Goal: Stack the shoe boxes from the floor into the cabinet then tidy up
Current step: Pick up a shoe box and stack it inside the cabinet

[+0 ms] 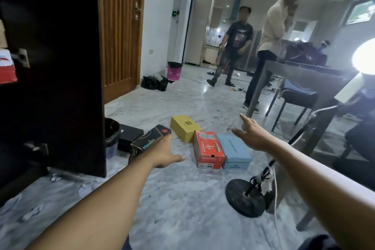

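Left hand (164,153): fingers straight and spread, thumb out, holding nothing. It reaches toward 11 o'clock, at the near end of the black FOAMIES box (150,140). Contact cannot be told.
Right hand (251,135): fingers spread and relaxed, holding nothing. It hangs at 1 o'clock above the far end of the light blue shoe box (235,151), apart from it.
Clock convention: 12 o'clock runs straight ahead of the wearer along the marble floor (182,199).
Boxes on the floor: five show. At 12 o'clock lies the red shoe box (208,151), side by side with the light blue one. Just beyond it is the yellow shoe box (185,128). The FOAMIES box sits tilted at 11 o'clock, with a flat black box (129,136) behind it at 10 o'clock.
Cabinet: the dark cabinet door (60,67) stands open at 9 to 10 o'clock, and a red-and-white box (7,67) shows inside at the far left.
Step in hand: judged a two-handed reach for the next box, early in the stacking.
Next move: likely calls for closing both palms on opposite sides of one box, lifting it level, then swinging it toward 9 o'clock.
Obstacle: the lamp stand base (244,197) and its cord lie at 2 o'clock, close by.
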A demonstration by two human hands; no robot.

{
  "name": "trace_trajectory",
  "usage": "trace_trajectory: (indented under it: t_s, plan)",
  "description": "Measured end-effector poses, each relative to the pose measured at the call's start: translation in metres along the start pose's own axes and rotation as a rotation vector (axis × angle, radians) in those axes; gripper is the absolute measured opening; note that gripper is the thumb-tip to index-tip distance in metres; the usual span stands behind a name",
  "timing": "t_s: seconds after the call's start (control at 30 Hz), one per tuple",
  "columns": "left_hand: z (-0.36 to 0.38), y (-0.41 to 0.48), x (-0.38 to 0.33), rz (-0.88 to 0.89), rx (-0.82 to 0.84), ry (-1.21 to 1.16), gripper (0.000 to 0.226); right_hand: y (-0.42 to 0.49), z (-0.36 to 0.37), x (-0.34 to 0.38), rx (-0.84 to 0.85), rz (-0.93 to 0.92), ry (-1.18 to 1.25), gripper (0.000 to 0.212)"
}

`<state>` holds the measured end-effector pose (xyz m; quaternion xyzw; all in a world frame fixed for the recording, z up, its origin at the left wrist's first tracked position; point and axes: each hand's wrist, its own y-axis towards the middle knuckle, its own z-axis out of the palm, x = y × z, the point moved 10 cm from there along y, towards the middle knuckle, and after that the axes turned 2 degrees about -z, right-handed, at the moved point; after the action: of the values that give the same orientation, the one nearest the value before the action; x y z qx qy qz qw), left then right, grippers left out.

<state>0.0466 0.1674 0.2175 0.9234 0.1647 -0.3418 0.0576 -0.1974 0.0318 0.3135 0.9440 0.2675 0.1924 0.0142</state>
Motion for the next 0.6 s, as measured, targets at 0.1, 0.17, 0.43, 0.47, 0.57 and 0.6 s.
trace_trajectory:
  t_s: [0.1, 0.17, 0.43, 0.47, 0.57, 0.6]
  plan:
    - [0.014, 0.024, 0.032, -0.102, 0.045, -0.065, 0.099, 0.026, 0.012, -0.019, 0.019, 0.021, 0.019, 0.08]
    - [0.019, 0.037, 0.052, -0.156, 0.05, -0.078, 0.101, 0.048, 0.027, -0.025, 0.037, 0.013, 0.019, 0.079]
    - [0.034, 0.117, 0.149, -0.272, 0.055, 0.153, 0.078, 0.166, 0.13, -0.022, 0.137, -0.092, 0.046, 0.073]
    - [0.032, 0.13, 0.159, -0.279, 0.041, 0.174, 0.074, 0.18, 0.148, -0.021, 0.155, -0.107, 0.05, 0.072]
    - [0.029, 0.166, 0.186, -0.309, -0.051, 0.188, 0.075, 0.215, 0.212, -0.018, 0.246, -0.139, 0.039, 0.077]
    - [0.029, 0.177, 0.195, -0.321, -0.111, 0.165, 0.077, 0.225, 0.233, -0.017, 0.263, -0.147, 0.048, 0.079]
